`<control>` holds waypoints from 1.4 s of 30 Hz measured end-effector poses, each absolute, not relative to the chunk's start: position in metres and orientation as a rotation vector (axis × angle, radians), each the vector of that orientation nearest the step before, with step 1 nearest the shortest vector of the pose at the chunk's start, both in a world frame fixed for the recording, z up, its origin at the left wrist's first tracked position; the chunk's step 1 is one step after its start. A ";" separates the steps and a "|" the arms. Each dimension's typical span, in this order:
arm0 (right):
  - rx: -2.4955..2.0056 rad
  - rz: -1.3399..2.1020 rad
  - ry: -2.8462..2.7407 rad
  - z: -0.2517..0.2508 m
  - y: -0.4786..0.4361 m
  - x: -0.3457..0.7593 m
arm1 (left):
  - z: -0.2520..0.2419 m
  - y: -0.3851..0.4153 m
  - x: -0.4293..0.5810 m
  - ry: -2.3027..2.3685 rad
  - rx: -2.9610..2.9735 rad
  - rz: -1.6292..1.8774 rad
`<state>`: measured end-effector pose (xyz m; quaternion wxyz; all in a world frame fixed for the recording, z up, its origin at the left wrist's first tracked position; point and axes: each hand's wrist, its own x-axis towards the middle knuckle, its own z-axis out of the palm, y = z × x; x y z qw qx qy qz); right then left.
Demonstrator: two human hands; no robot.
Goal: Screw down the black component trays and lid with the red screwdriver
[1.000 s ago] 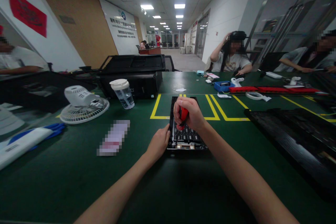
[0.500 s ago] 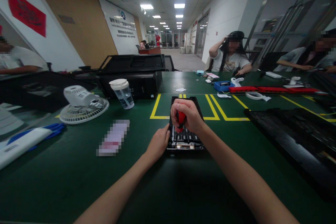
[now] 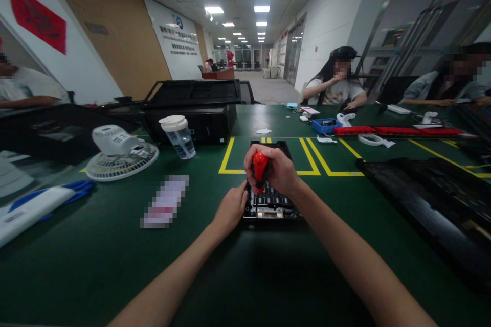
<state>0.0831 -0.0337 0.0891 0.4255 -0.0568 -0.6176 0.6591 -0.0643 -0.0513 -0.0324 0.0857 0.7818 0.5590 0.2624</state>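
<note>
We bend our right hand (image 3: 279,167) over a black rectangular unit (image 3: 273,197), inward from the green tabletop's (image 3: 268,276) near edge, fingers wrapped round a red-and-black screwdriver (image 3: 260,165), left hand (image 3: 231,207) touching the unit's left edge, grip unclear.

The right hand (image 3: 278,168) has moved slightly left, its grip turned so that the rounded end of the red-handled tool (image 3: 261,163), partly covered by fingers before, now faces up in plain sight. Whether the tool's tip has moved too is hard to tell. The person opposite (image 3: 332,92) has lowered a raised hand (image 3: 337,77) from the black headgear (image 3: 342,53) to the face.
</note>
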 end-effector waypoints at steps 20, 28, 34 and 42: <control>-0.157 1.735 -1.679 0.096 -0.032 0.096 | -0.032 -0.052 -0.063 1.697 2.335 0.771; -0.240 1.666 -1.734 0.097 -0.030 0.100 | -0.031 -0.053 -0.063 1.694 2.337 0.780; -0.270 1.611 -1.761 0.097 -0.029 0.103 | -0.030 -0.053 -0.063 1.701 2.312 0.756; -0.303 1.533 -1.802 0.100 -0.028 0.106 | -0.033 -0.052 -0.064 1.665 2.295 0.785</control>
